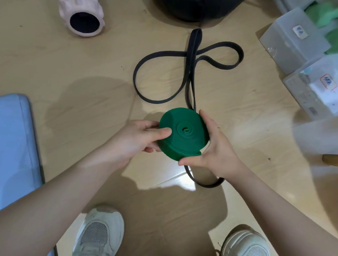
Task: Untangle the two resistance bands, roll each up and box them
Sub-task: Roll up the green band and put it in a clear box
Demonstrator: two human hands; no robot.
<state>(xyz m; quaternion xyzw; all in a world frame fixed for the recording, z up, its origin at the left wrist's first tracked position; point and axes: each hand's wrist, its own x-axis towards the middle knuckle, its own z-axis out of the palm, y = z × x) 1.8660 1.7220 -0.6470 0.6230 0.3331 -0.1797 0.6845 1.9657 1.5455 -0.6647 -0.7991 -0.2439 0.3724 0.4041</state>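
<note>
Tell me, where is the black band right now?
In the head view the black band lies loose in loops on the wooden floor at centre, stretching from the dark ball at the top to beneath the green roll held in both hands.

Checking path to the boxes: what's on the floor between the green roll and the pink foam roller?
Head view: bare floor only. The black band lies right of that line, between green roll and pink roller.
</note>
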